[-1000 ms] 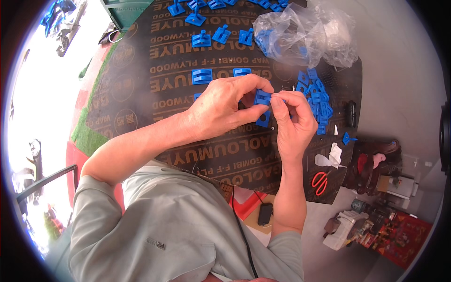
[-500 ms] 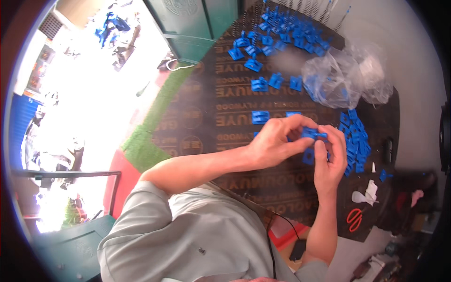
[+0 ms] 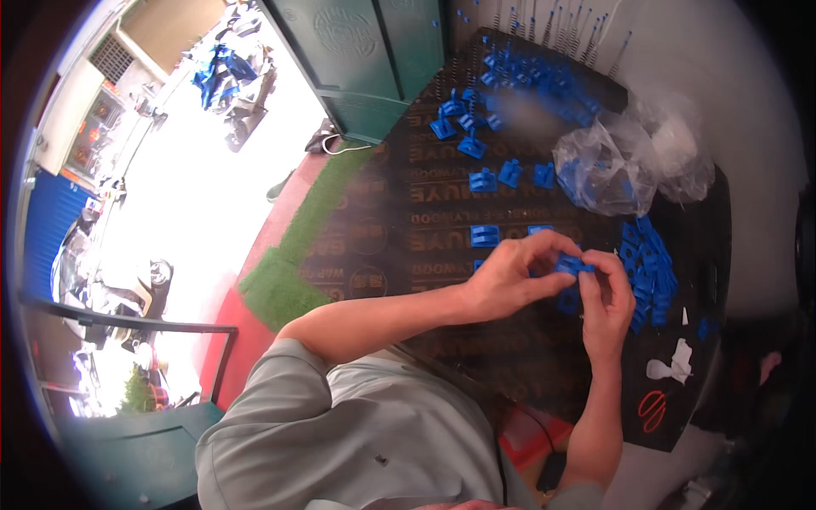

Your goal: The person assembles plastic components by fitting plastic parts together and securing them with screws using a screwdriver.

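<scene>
A small blue plastic part (image 3: 574, 265) is between my two hands above the near half of the dark table. My left hand (image 3: 514, 279) pinches it from the left with thumb and fingers. From the other side, my right hand (image 3: 609, 302) grips its right end with fingertips. My fingers hide much of its shape. Just beyond my hands lie similar blue parts, including one by my left fingers (image 3: 484, 236). Beside my right hand spreads a heap of blue parts (image 3: 650, 268).
Farther back on the printed plywood table (image 3: 433, 293) stand many blue parts (image 3: 531, 81) near thin springs (image 3: 578, 38). A clear plastic bag (image 3: 603, 166) rests at the right. Red-handled scissors (image 3: 652, 410) and a white scrap (image 3: 676, 365) lie near the right edge. A green door (image 3: 357, 59) adjoins the table.
The whole view has shifted, so the table and hands sit slightly lower and farther right. Both hands keep the blue part pinched between them, with little visible change in grip.
</scene>
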Tool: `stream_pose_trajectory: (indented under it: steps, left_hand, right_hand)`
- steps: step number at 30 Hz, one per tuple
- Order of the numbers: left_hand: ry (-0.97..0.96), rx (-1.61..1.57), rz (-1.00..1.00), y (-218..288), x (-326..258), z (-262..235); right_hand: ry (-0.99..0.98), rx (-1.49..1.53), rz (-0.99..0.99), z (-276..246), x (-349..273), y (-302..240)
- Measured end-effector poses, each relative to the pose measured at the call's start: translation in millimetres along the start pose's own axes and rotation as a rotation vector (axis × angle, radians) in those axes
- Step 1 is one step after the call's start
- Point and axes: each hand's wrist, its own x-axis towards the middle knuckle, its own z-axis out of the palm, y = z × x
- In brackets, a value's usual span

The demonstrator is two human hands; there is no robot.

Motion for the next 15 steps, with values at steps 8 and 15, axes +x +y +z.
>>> stream_pose_trajectory:
  steps: [8,15]
  left_hand:
    - [-0.022,0.054,0.027,-3.6,-2.4,7.4]
    - [-0.019,0.129,0.121,-4.9,-4.1,9.9]
  right_hand:
    - [-0.035,-0.102,-0.014,-7.1,-2.9,-1.7]
    - [-0.054,-0.053,0.052,-12.2,-2.3,3.3]
